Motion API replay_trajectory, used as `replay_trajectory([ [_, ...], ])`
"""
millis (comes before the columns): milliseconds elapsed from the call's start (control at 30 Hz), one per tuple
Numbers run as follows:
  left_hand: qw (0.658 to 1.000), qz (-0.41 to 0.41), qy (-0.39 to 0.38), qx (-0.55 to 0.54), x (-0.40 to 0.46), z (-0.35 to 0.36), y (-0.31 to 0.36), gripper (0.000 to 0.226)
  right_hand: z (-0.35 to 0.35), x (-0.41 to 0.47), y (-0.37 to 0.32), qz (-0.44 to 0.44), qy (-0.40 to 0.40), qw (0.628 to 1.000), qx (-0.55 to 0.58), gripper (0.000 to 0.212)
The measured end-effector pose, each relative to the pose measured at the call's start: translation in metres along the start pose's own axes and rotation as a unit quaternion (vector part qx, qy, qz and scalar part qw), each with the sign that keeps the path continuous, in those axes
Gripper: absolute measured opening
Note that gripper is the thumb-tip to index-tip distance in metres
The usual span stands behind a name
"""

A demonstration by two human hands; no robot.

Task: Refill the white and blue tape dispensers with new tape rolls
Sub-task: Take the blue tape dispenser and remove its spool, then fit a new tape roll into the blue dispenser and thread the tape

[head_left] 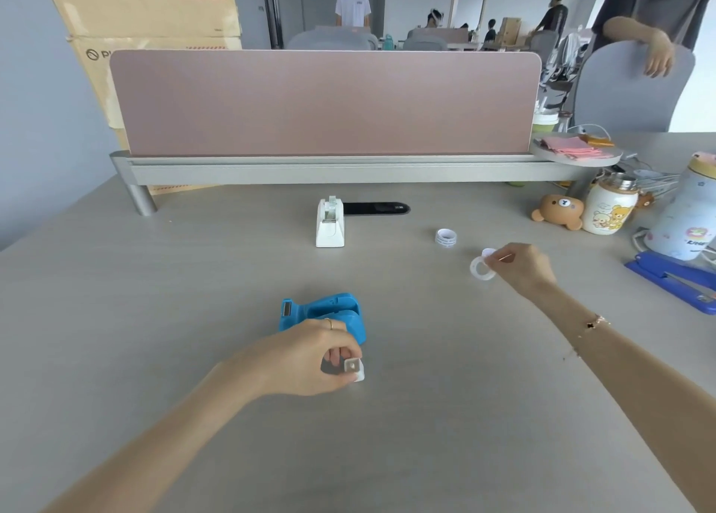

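The blue tape dispenser [325,315] lies on the grey table in front of me, its cutter end pointing left. My left hand [310,357] is just in front of it and pinches a small white spool core [354,369]. To the right, my right hand [523,266] pinches a clear tape roll [481,268] just above the table. A small white ring [489,253] shows behind that roll. Farther back, the white tape dispenser [330,222] stands upright. An empty-looking roll with printed text [445,238] lies between it and my right hand.
A pink divider [325,101] on a grey rail closes off the back of the table. A black strip [376,208] lies behind the white dispenser. At the right are a bear toy [558,212], a printed cup [610,210], a bottle [689,214] and a blue stapler [674,280].
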State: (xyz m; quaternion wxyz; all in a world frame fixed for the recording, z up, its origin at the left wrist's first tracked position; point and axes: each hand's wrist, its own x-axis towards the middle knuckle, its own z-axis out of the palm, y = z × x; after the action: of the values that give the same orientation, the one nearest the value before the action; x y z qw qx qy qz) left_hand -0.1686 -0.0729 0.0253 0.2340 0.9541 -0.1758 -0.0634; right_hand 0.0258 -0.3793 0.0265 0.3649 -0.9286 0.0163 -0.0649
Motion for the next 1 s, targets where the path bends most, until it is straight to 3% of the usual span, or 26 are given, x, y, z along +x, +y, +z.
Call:
replay_trajectory([
  [133,1.000,0.002,0.001,-0.005,0.004,-0.001,-0.003,0.036,0.007,0.014,0.003,-0.055,-0.006,0.998,-0.019,0.014],
  [267,1.000,-0.002,0.006,0.020,0.005,-0.003,-0.008,0.033,0.027,0.034,0.002,-0.120,0.004,0.982,-0.144,0.016],
  [400,1.000,-0.009,0.011,0.026,0.002,-0.003,-0.010,0.030,0.042,0.044,-0.017,-0.130,0.026,0.975,-0.176,0.033],
  [633,0.999,-0.020,0.016,0.028,-0.002,-0.003,-0.005,0.021,0.062,0.064,-0.038,-0.148,-0.109,0.952,-0.244,0.057],
  [733,0.999,-0.020,0.030,0.028,-0.003,-0.002,-0.005,0.023,0.070,0.068,-0.037,-0.139,-0.114,0.945,-0.274,0.051],
  [900,0.998,-0.023,0.050,0.012,-0.006,-0.004,-0.006,0.026,0.077,0.070,-0.035,-0.139,-0.045,0.958,-0.248,0.034],
  [1000,0.996,-0.028,0.082,-0.023,-0.006,-0.005,-0.007,0.026,0.073,0.068,-0.039,-0.122,-0.084,0.948,-0.280,0.041],
])
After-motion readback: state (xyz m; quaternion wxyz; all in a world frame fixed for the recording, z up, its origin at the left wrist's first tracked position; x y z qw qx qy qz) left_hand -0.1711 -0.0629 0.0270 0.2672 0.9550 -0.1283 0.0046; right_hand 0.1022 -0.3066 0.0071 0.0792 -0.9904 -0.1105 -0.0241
